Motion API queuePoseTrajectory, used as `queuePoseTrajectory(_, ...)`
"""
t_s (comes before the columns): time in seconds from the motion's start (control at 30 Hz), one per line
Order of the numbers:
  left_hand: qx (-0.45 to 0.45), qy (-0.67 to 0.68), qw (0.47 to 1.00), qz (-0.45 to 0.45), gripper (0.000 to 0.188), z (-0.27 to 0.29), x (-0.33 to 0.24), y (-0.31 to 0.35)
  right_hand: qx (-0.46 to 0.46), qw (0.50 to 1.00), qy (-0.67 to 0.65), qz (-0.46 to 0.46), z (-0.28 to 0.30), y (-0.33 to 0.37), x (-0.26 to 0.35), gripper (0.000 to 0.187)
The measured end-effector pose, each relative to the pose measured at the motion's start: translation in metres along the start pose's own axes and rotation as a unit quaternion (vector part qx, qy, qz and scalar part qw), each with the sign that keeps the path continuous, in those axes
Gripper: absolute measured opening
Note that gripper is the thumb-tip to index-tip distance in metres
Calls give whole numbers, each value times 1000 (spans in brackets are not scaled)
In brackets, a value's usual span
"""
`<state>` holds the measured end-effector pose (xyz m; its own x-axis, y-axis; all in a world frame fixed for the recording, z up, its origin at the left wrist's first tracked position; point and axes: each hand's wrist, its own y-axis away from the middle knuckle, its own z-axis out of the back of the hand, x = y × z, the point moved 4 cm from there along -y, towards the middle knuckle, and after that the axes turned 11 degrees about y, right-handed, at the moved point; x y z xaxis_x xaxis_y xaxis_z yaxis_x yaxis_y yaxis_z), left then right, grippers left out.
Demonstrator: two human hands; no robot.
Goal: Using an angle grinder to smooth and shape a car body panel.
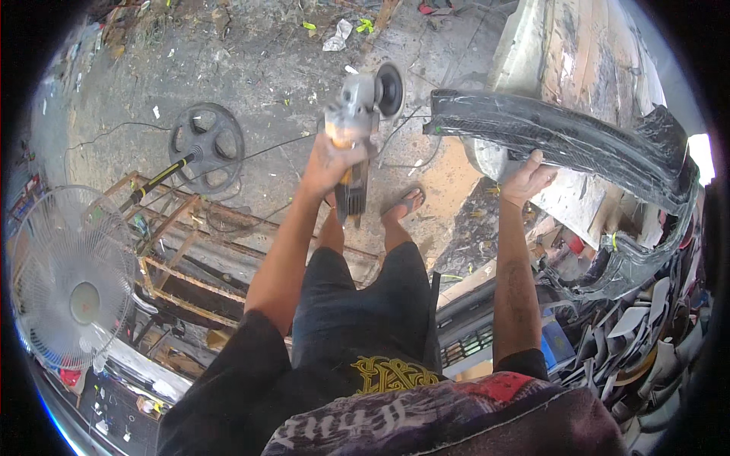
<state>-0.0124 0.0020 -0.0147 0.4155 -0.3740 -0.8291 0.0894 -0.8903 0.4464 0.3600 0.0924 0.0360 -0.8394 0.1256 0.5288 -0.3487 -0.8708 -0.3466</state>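
My left hand [328,166] is wrapped round the body of an angle grinder [357,100], held up in front of my legs. The grinder's round disc is at its far right end, and the tool looks slightly blurred. On the right, my right hand [526,182] grips the near edge of a long, curved black car bumper [547,131], whose surface is scuffed and dusty. The bumper lies across a worn, pale rounded panel [578,57]. Some of my right fingers are hidden at the bumper's edge.
A pedestal fan [84,300] stands at the left, its round black base [205,146] beyond a rusty frame [163,266]. A dark cord [277,150] crosses the littered floor. Broken plastic pieces [639,342] are heaped at the lower right, by a crumpled plastic-covered part [620,266].
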Motion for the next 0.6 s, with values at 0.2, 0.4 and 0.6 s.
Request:
queuePoseTrajectory(0.2,-72,50,991,106,35,-30,13,74,4,999,19,33,-1,-1,5,90)
queuePoseTrajectory(0.4,-144,52,983,101,29,-58,30,90,1,999,33,29,-2,-1,4,93)
queuePoseTrajectory(0.6,-154,-20,986,54,31,-68,28,88,-3,999,25,34,1,-2,15,96)
